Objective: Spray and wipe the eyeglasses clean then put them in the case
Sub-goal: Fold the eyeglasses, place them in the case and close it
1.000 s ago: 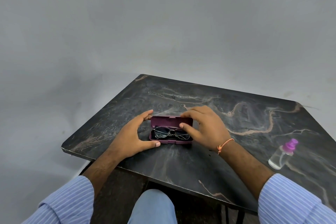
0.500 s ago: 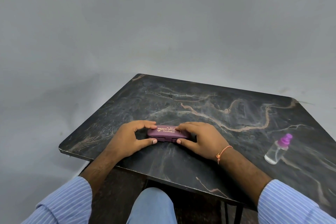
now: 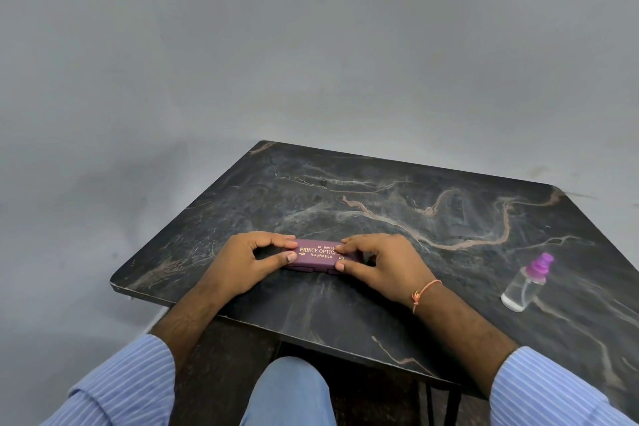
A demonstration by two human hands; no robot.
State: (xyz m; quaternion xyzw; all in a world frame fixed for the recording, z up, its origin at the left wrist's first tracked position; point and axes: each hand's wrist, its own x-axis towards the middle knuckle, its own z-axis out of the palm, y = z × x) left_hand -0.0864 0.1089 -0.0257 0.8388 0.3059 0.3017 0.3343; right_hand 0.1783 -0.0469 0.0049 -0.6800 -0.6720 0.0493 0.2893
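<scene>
Since a second ago the case (image 3: 316, 256) has gone from lying open, with the eyeglasses showing inside, to lying shut; half a second ago the lid was already down, and little has shifted since beyond the hands settling.

Now the purple case lies flat on the desk (image 3: 449, 218), gold lettering up, near the front edge at about 6 o'clock of the desktop. No eyeglasses are in sight; judging by the closed lid they are inside.

Left hand (image 3: 247, 259) grips the case's left end, fingers curled over the top and thumb against the near side. Right hand (image 3: 375, 261) holds the right end the same way, fingers on the lid, thumb at the front edge. Holding both ends probably keeps the case from sliding while the lid is pressed home evenly.

Well apart, at about 3 o'clock, the spray bottle (image 3: 527, 284) with its pink nozzle stands clear of the hands.

By my reading the task is at its last step: only confirming the latch and letting go remains.
</scene>
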